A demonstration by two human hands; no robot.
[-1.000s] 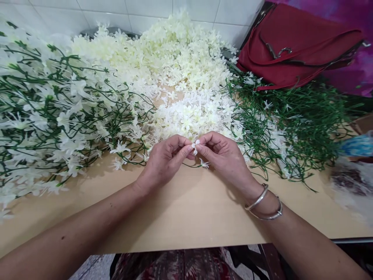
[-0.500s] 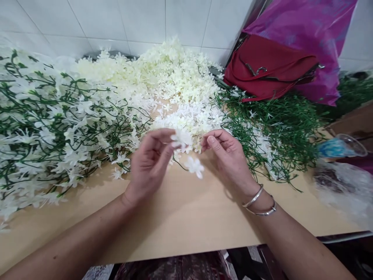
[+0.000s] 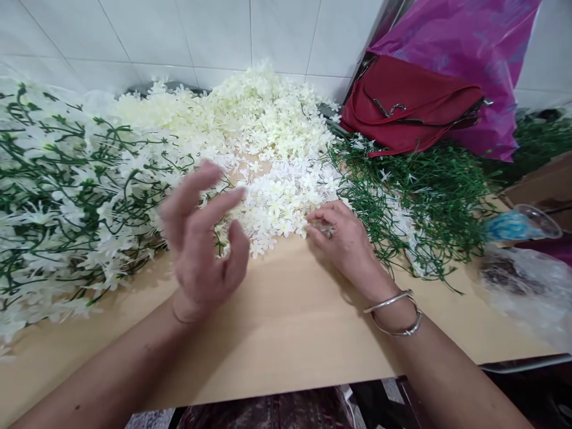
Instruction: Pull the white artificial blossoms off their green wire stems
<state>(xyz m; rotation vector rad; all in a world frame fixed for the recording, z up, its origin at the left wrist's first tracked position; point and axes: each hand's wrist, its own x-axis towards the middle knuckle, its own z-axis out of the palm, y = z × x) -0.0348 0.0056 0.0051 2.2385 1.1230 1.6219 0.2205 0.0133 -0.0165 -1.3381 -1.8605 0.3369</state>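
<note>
My left hand (image 3: 208, 241) is raised beside the big heap of white artificial flowers on green stems (image 3: 102, 208). Its fingers are apart, slightly smeared by motion, and nothing shows between them. At the right edge of the loose white blossoms (image 3: 286, 196), my right hand (image 3: 342, 238) is low over the table, thumb and forefinger drawn together at the petals. What lies between those fingertips is too small to tell. Behind, a mound of cream-coloured blossoms (image 3: 263, 113) reaches towards the wall. Bare green stems (image 3: 429, 190) lie to the right of my right hand.
A red handbag (image 3: 406, 107) rests behind the green stems, against a purple plastic bag (image 3: 465, 42). On the right are a clear cup with blue marking (image 3: 521, 223), a clear plastic bag (image 3: 527, 292) and a cardboard box (image 3: 540, 185). White tiles (image 3: 286, 36) form the back wall.
The white flower sprig that was in my left hand is gone from it. That hand has moved left and its fingers have spread. My right hand has lowered to the blossoms.
</note>
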